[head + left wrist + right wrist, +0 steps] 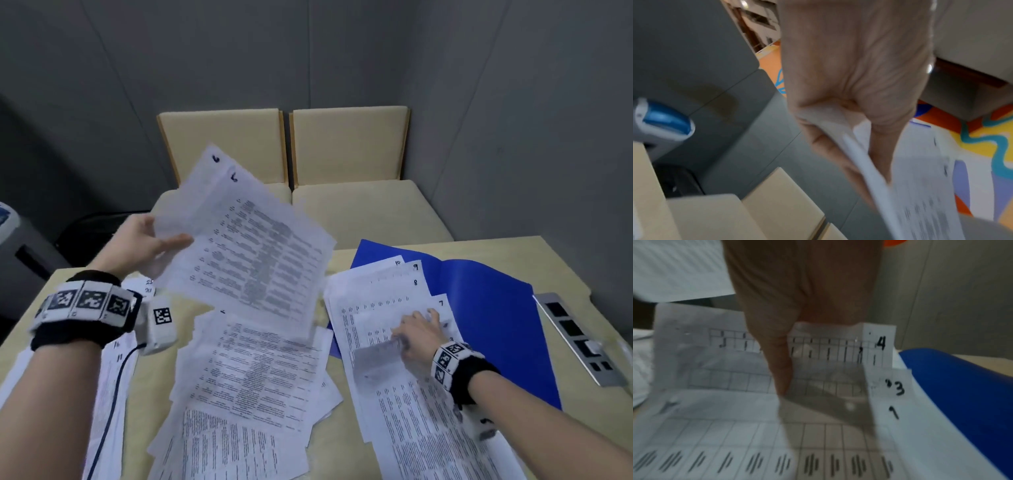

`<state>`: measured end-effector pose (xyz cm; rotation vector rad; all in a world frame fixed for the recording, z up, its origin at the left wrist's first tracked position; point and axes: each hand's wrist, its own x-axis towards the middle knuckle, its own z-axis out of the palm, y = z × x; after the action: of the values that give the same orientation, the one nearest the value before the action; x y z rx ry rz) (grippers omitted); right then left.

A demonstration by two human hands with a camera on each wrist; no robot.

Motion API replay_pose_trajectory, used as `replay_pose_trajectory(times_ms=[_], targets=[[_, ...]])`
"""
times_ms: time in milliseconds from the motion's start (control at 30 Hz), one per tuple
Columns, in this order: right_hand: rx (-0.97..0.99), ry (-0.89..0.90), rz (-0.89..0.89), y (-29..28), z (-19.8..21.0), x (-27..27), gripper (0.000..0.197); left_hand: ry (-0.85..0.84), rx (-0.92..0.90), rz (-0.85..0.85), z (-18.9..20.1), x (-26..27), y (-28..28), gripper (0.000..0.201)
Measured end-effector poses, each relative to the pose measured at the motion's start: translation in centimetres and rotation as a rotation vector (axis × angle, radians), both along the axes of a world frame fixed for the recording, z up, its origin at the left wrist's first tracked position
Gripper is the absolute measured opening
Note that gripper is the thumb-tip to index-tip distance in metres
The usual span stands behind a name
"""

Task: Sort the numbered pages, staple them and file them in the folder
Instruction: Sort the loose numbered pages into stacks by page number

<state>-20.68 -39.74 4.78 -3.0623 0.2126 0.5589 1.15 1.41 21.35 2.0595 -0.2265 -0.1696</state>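
My left hand (161, 240) holds two printed sheets (253, 246) up over the table, pinching their left edge (840, 128); a handwritten 6 marks the back sheet's corner. On the open blue folder (486, 308) lies a fanned stack of numbered pages (387, 291), with corners reading 10, 9, 8 and 7. My right hand (416, 327) is on this stack, and its thumb (783, 369) and fingers pinch the raised top edge of page 4 (879, 344). Pages 3 (898, 387) and 1 lie under it.
A loose pile of unsorted pages (253, 370) covers the table's middle and front. More pages (113, 377) lie under my left forearm. A metal socket panel (579, 339) sits at the right edge. Two cream chairs (342, 147) stand behind the table.
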Motion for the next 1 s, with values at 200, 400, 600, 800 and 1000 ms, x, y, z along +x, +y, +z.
replay_pose_trajectory(times_ms=[200,400,600,800,1000], targets=[[0.080,0.061,0.023,-0.5,3.5,-0.2,0.011,-0.187,-0.284,-0.006,-0.6,-0.5,-4.8,0.014],[0.120,0.047,-0.060,-1.1,5.7,-1.2,0.008,-0.005,-0.213,-0.226,-7.1,-1.3,-13.6,0.020],[0.143,0.038,-0.057,-3.1,6.7,-1.9,0.018,0.219,0.038,-0.460,-12.0,-2.1,-19.0,0.024],[0.162,0.067,-0.072,-3.7,6.3,-1.3,0.020,0.353,0.247,-0.766,-14.7,-5.3,-23.7,0.016],[0.115,0.135,-0.025,-2.6,5.2,-0.4,0.019,0.223,0.492,-0.843,-18.2,-10.2,-28.8,0.031]])
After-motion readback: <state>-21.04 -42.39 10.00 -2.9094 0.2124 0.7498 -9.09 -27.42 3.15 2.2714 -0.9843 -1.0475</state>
